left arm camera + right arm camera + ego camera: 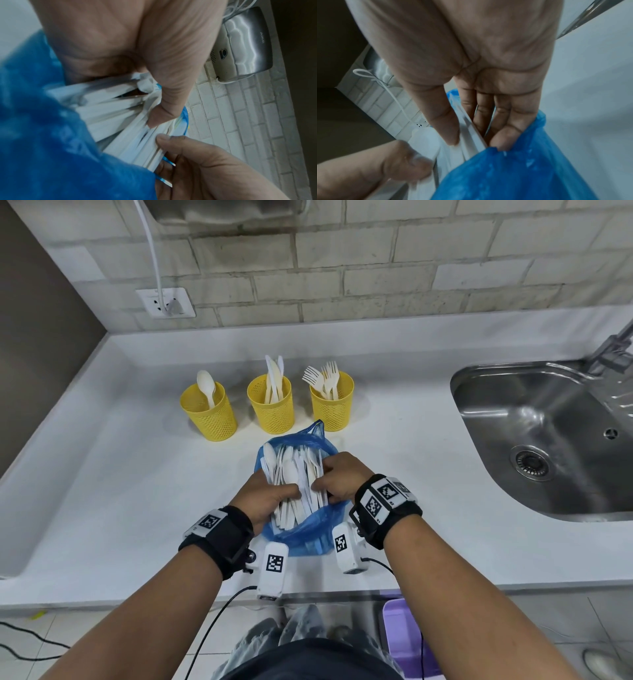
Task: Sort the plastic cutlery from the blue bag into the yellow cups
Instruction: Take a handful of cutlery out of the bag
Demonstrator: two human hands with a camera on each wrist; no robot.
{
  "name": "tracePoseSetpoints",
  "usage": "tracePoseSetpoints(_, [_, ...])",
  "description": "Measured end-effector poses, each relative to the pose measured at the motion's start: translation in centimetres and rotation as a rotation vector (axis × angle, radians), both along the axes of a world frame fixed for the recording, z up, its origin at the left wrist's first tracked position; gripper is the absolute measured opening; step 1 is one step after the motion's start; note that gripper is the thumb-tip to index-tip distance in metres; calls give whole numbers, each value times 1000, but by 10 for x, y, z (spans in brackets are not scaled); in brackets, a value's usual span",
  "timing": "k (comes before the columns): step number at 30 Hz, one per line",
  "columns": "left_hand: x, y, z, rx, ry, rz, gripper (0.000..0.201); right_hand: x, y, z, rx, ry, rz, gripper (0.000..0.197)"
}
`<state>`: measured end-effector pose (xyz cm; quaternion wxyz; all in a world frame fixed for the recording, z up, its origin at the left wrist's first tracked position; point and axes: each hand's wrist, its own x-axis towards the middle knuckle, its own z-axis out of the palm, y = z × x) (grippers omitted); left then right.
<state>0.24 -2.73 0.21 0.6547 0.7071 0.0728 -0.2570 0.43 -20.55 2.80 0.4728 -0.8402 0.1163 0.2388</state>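
Both hands (pixel 337 477) gripping bagged cutlery (pixel 294 484)

Cutlery handles (pixel 291 518) buried in blue bag (pixel 308 534), faucet (pixel 613 347) cut off, perhaps blurred cutlery (pixel 109 97)

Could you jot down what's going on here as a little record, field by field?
Place: white counter beside a steel sink
Blue bag: open, full of white cutlery
Left hand: grips a bundle of cutlery in the bag
Right hand: pinches cutlery pieces
Left cup: a spoon
Middle cup: knives
Right cup: forks
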Motion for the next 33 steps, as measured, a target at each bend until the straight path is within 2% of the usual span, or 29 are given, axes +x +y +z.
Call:
tracePoseSetpoints(7, [2, -3, -3, -26, -2, 42, 47, -2, -1, -1, 10, -84, 62, 16])
tracePoseSetpoints(10, [2, -5, -2, -35, 6, 53, 45, -4, -2, 0, 35, -126, 118, 27])
tracePoseSetpoints(12, [2, -5, -2, -32, 3, 55, 50, -3, -2, 0, 13, -136, 127, 37])
tracePoseSetpoints(14, [2, -4, -2, -23, -3, 54, 56, -1, -4, -1, -7, -142, 112, 37])
tracePoseSetpoints(21, [1, -6, 4, 32, -75, 74, 40, -4, -4, -2, 13, -162, 106, 43])
tracePoseSetpoints(25, [2, -8, 3, 24, -123, 110, 39, -4, -4, -4, 39, -157, 116, 31])
tracePoseSetpoints(28, [3, -8, 7, 15, -168, 121, 39, -4, -5, -2, 62, -205, 86, 29])
tracePoseSetpoints(33, [7, -8, 9, 8, -206, 123, 43, -2, -9, -3, 181, -257, -90, 27])
